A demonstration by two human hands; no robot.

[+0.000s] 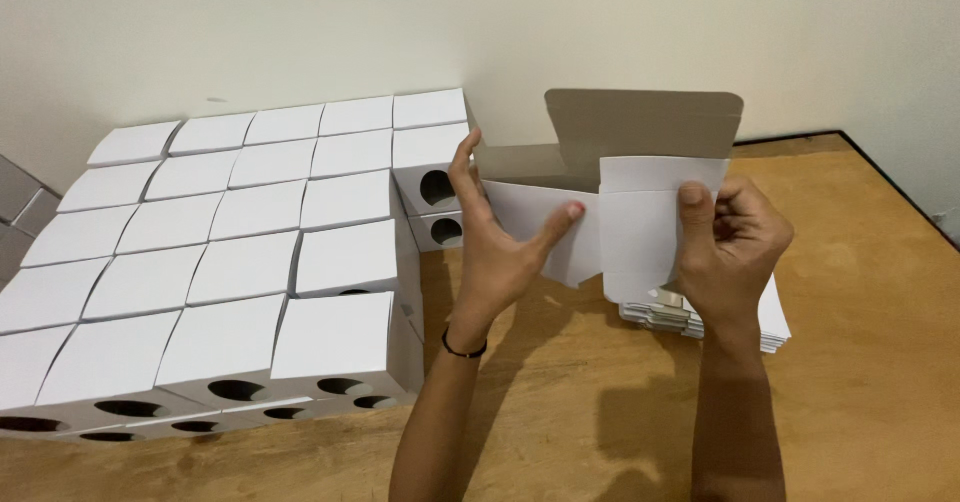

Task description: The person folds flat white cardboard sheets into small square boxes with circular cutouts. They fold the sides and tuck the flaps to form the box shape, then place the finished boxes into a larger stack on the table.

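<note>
Together, left hand (490,242) splayed, right hand (730,247) pinching carton (630,212) flap

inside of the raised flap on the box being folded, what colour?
Grey-brown, unlike the white outer panels; the raised flap of the box shows in the head view.

Stacked white boxes (240,252) wall off the left; bare table (860,362) lies open right, beyond the flat stack (770,322).

Between the left hand (495,252) and right hand (730,242), the half-folded white cardboard box (620,222) is showing a matt, smooth outside and grey raw inside; beneath them, the brown wooden worktop (860,362) is looking grainy and dull.
</note>
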